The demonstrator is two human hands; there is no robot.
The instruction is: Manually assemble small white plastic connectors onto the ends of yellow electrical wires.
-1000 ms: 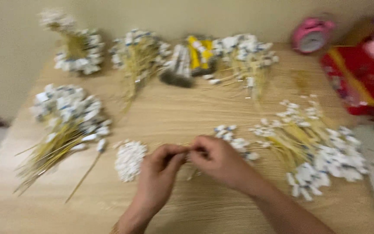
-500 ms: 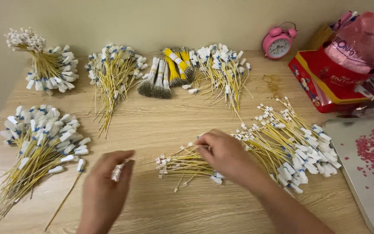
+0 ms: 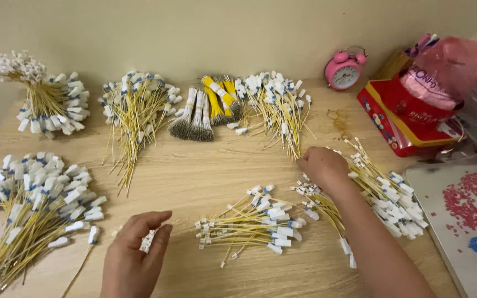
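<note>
Nearest us, our left hand [image 3: 133, 254] is pinched on a small white connector piece [image 3: 148, 241], light and stiff, so we'd grip its sides; beyond it a loose bunch of yellow wires [image 3: 255, 218] lies on the wooden table [image 3: 194, 171]; our right hand [image 3: 322, 166] is curled down onto the farther wire pile [image 3: 385, 190], whether clamped on any we can't tell; these look thin and floppy, best held by the plugs.

Light wooden table [image 3: 194, 176], plain beige wall [image 3: 194, 33]

The left hand [image 3: 133, 251] pinches small white connectors [image 3: 148, 241]; the right hand [image 3: 322, 167] rests on yellow wires [image 3: 385, 190].
</note>
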